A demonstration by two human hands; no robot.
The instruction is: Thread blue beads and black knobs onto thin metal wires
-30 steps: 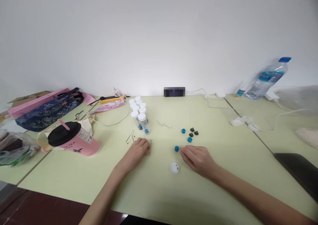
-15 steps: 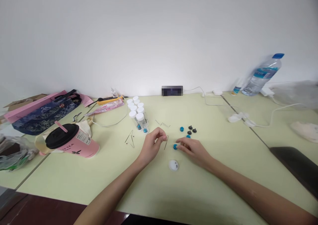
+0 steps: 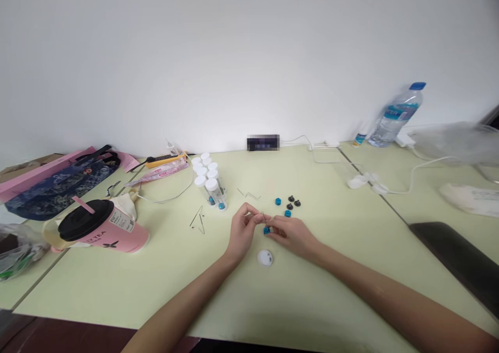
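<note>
Over the middle of the pale green table (image 3: 156, 285), my left hand (image 3: 244, 229) pinches a thin metal pin (image 3: 262, 217). My right hand (image 3: 290, 233) holds a small blue knob (image 3: 266, 230) between thumb and fingers, and the pin's lower end is at the knob. Whether the pin sits inside the knob is too small to tell. A round white lid (image 3: 265, 258) with small dark bits in it lies just below the hands. Beyond my right hand are two more blue knobs (image 3: 278, 201) and three black pieces (image 3: 290, 206).
White-capped clear vials (image 3: 212, 185) stand left of centre, with bent metal pins (image 3: 200, 220) near them. A pink cup (image 3: 127, 233) is at the left. Bent wires (image 3: 249, 194) lie farther back. At the right are a water bottle (image 3: 395, 116), a white cable and a dark flat object (image 3: 456, 259).
My hands have come together, bringing the pin in my left hand to the blue knob in my right. The whole view has shifted slightly.
</note>
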